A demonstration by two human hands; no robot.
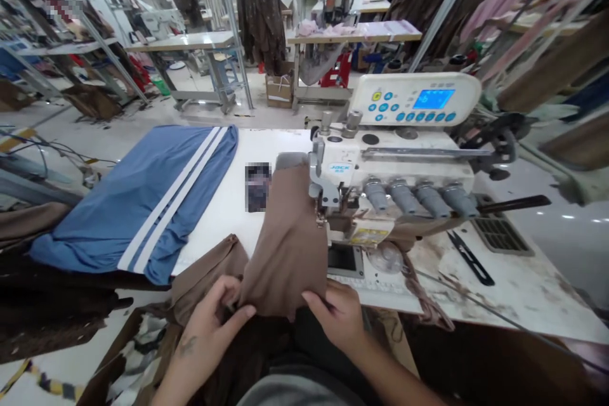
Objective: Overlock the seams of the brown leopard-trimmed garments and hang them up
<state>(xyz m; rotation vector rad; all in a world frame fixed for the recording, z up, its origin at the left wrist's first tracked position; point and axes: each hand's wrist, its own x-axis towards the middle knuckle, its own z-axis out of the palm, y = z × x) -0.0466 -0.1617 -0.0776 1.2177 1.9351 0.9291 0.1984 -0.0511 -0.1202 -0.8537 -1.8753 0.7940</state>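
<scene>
A piece of brown fabric (290, 241) stretches from the sewing machine (394, 165) down toward me, its far end lying at the left side of the machine head, by the presser area. My left hand (221, 307) pinches the fabric's near left corner between thumb and fingers. At the near right edge, my right hand (337, 311) grips the same fabric, thumb on top and fingers beneath. More brown cloth (209, 276) bunches beside my left hand and hangs over the table edge. The machine's control panel (419, 99) shows a lit blue screen.
Blue fabric with two white stripes (143, 196) lies on the table's left. Black thread snips (471, 258) rest at the right, near a dark slotted tray (503, 233). A box of scraps (137, 355) stands below left. Other worktables (354, 38) and hanging garments stand behind.
</scene>
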